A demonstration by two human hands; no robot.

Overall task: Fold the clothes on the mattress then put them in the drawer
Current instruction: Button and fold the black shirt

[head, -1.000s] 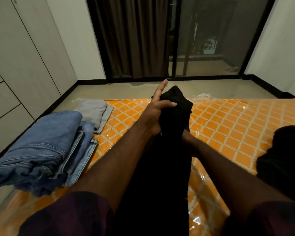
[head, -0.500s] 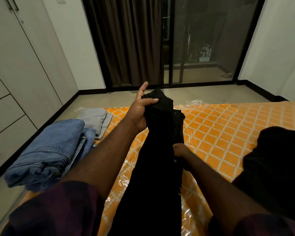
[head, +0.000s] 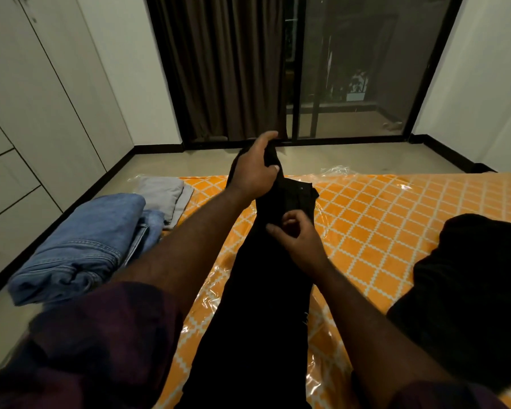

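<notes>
We hold the black trousers point(head: 263, 320) just above the mattress point(head: 396, 219). Their long axis runs straight away from us. Our left hand point(head: 255, 169) grips the far end, and the legs trail back beneath both wrists toward our body. Our right hand point(head: 295, 240) pinches the cloth just nearer us than the left. We judge the next fold brings the far end back along that axis, so the left hand leads.

Left hand point(head: 254, 169) reaches farther forward, raised, curled tight — right hand point(head: 298, 240) nearer, lower, pinching.
</notes>
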